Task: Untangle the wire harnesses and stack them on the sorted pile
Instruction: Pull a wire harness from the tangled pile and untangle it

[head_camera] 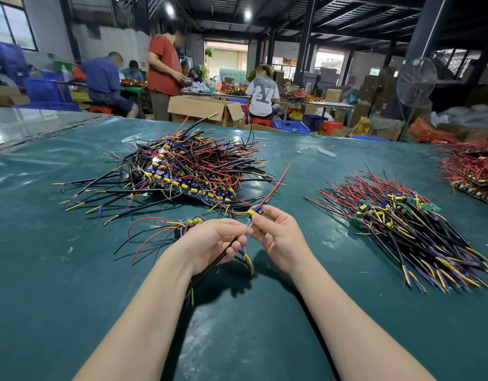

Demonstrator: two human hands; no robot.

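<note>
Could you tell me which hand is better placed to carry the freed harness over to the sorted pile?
Probably the right hand: it already pinches the harness by its small board, and the sorted pile lies on its side.

Bright overhead ceiling lamps (pixel 247 14) glare on the glossy dark-green table cover (pixel 45 171); soft shadows beneath the forearms; edges bend fisheye-wise; background slightly soft.

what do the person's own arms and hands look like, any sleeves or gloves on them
Both are bare. The left hand and right hand wear no gloves, and no rings or watch show. Both forearms are uncovered from wrist to the bottom edge of the picture, with no sleeve, band or marking in view.
</note>
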